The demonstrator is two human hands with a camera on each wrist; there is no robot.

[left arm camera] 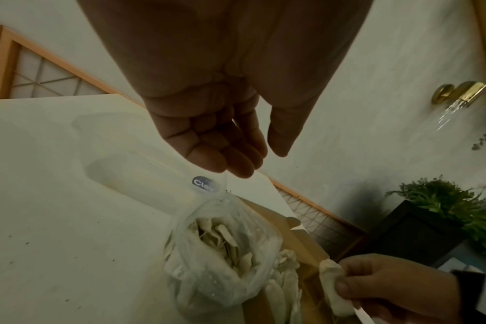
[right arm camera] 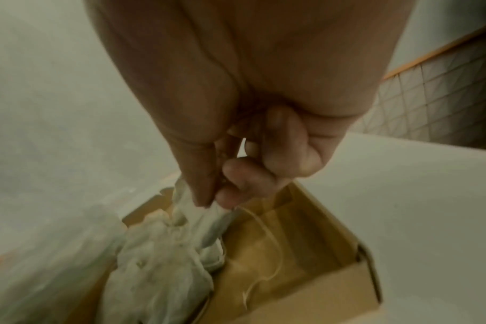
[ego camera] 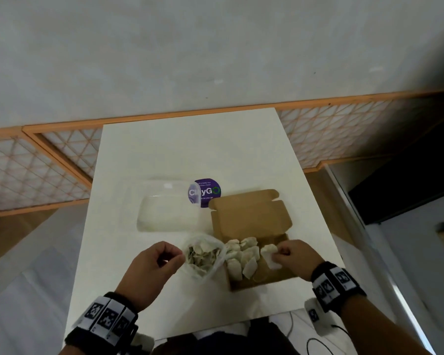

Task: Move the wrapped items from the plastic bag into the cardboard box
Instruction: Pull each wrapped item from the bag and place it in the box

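Here the right hand [ego camera: 296, 254] has its fingers [right arm camera: 230, 186] pinching one wrapped item [ego camera: 269, 249] by its top, with a loose thread trailing from it, at the centre of the right wrist view. It hangs over the bare right half of the box [ego camera: 272, 278], low and right of centre in the head view. The left hand [ego camera: 151, 267] has its fingers [left arm camera: 230, 157] loosely curled, thumb apart from them. Whether they pinch the rim of the bag [ego camera: 217, 265] I cannot tell; the rim rises toward them in the left wrist view.

Risks, as I judge them: the trailing thread could snag on a finger or on the packed items [ego camera: 241, 257] at the box's left, so the item drags out again when the hand leaves. The pinch takes only thin wrapping, which could tear or slip. The bag stands just beside the box's left wall, soft and full; if the left hand lets it sag, it could slump and spill across the surface [ego camera: 139, 290]. Its rim could also fold shut over what remains inside.

Writing: a round purple sticker [ego camera: 207, 192], above centre in the head view, lies partly under a clear tray [ego camera: 164, 213]. It reads something like "C…yGO"; the small lines around it are too blurred to read.
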